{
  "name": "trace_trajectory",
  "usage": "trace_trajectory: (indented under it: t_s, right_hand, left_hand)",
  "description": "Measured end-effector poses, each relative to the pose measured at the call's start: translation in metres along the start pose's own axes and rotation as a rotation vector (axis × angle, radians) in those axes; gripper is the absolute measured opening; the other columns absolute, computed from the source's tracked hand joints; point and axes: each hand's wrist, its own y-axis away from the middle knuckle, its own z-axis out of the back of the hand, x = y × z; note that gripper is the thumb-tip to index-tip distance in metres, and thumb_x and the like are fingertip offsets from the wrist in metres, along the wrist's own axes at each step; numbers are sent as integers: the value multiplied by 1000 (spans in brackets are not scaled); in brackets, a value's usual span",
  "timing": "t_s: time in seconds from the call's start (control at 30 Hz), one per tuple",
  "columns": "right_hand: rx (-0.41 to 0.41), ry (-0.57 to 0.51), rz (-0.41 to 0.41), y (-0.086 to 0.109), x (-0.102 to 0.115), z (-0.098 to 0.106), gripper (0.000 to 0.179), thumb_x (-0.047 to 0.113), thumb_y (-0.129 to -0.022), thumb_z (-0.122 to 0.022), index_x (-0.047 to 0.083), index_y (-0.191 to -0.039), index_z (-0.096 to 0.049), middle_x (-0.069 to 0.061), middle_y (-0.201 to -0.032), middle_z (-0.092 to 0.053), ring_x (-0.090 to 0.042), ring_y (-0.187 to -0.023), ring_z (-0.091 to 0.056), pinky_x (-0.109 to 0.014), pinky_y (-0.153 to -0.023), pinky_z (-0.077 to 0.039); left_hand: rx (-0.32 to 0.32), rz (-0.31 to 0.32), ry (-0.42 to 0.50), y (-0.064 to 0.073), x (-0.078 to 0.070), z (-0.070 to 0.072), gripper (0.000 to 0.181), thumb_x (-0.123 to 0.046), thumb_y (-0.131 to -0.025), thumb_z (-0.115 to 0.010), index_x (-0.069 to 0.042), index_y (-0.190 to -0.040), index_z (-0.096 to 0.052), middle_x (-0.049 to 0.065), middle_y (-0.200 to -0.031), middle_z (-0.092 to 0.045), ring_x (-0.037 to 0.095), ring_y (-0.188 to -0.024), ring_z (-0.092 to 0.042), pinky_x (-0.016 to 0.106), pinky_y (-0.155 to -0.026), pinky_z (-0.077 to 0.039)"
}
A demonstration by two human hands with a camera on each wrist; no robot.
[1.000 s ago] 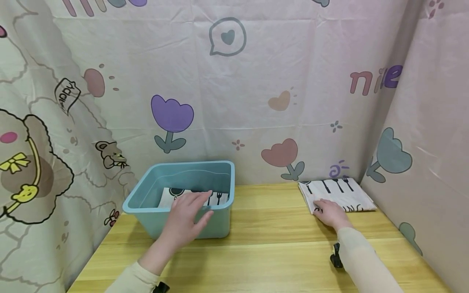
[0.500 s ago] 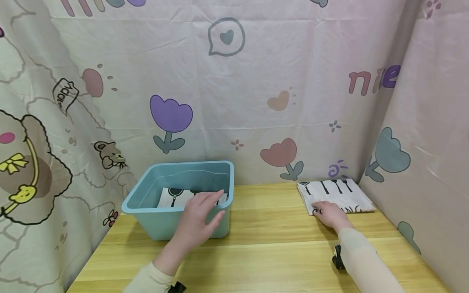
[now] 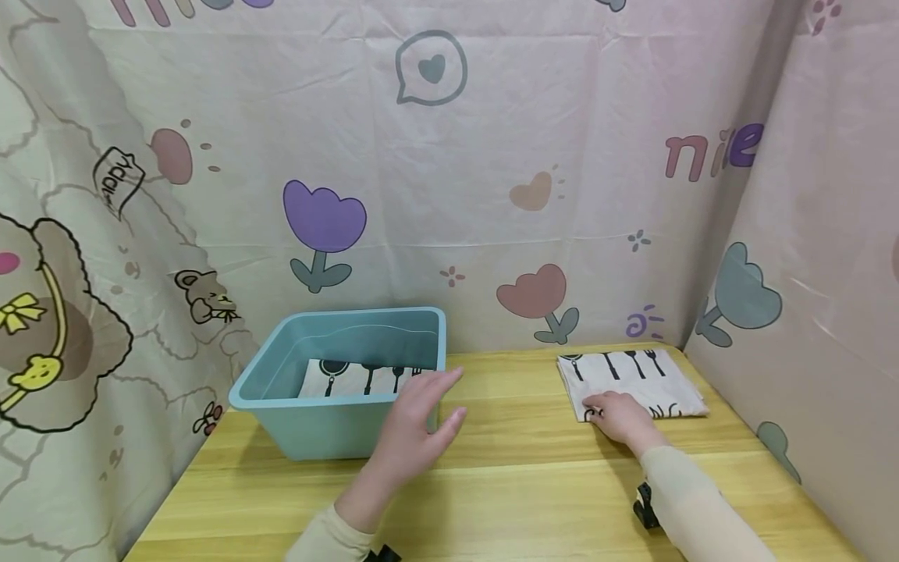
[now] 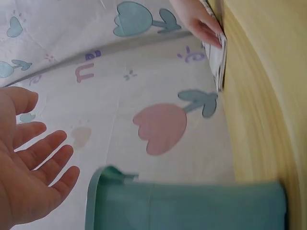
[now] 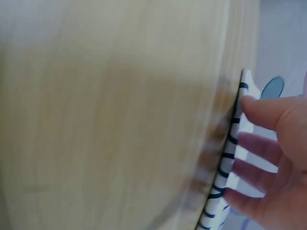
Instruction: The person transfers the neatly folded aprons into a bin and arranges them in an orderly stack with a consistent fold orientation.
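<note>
A folded white cloth [image 3: 635,382] with black cutlery prints and lettering lies on the table's right side. My right hand [image 3: 621,417] grips its near-left part; in the right wrist view the thumb [image 5: 261,110] is at the folded edge and the other fingers lie over the cloth. My left hand [image 3: 421,433] hovers in front of the blue plastic bin [image 3: 330,429], near its right front corner, fingers spread and holding nothing. Inside the bin rests another white cloth [image 3: 351,380] with similar prints, partly hidden by the bin's front wall.
The wooden table [image 3: 520,499] carries the bin at left and the folded cloth at right. A printed curtain [image 3: 456,172] hangs close behind and on both sides.
My left hand has moved right, from in front of the bin's middle to its right corner. The folded cloth has slid slightly left and nearer with my right hand.
</note>
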Motion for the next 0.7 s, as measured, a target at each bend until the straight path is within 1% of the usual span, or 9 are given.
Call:
trace_trajectory:
  t_s: [0.07, 0.17, 0.27, 0.43, 0.57, 0.7]
  right_hand:
    - [-2, 11, 7, 1, 5, -1, 30, 11, -90, -69, 6, -119, -70, -23, -119, -64, -48, -110, -58, -60, -94, -44]
    - [-9, 29, 16, 1, 12, -1, 27, 12, -89, -71, 9, -115, -72, -21, -113, -67, -46, -104, -60, -59, -89, -47]
    - [-13, 36, 11, 2, 19, -2, 24, 13, -88, -72, 12, -112, -74, -18, -110, -67, -45, -101, -61, -58, -87, -48]
    - [-5, 37, 8, 4, 28, -4, 23, 15, -87, -74, 15, -109, -74, -13, -105, -67, -41, -96, -61, -56, -82, -49]
    - [-12, 39, 21, 5, 36, -7, 24, 16, -85, -76, 17, -109, -74, -9, -100, -66, -36, -90, -60, -52, -74, -51]
    - [-26, 46, 40, 7, 45, -10, 25, 17, -83, -78, 17, -108, -75, -5, -95, -64, -29, -83, -58, -45, -68, -50]
  left_hand:
    - [6, 9, 22, 0, -4, -7, 50, -12, -85, -73, -4, -133, -60, 9, -125, -64, 26, -115, -57, 46, -95, -47]
    - [21, 29, 59, 1, -9, -19, 50, -12, -86, -74, -5, -133, -60, 8, -127, -63, 26, -116, -56, 46, -95, -48]
    - [56, 80, 118, 3, -14, -30, 50, -12, -87, -73, -6, -134, -59, 7, -129, -63, 25, -118, -56, 46, -95, -48]
    - [128, 232, 197, 8, -16, -48, 48, -15, -90, -72, -8, -136, -59, 6, -127, -64, 20, -115, -58, 43, -95, -49]
    - [185, 355, 246, 12, -12, -59, 45, -19, -94, -68, -10, -137, -58, 5, -126, -64, 19, -113, -59, 41, -94, -50]
    - [235, 499, 315, 14, -8, -68, 44, -24, -97, -64, -10, -138, -57, 4, -125, -64, 20, -112, -59, 42, -92, -52]
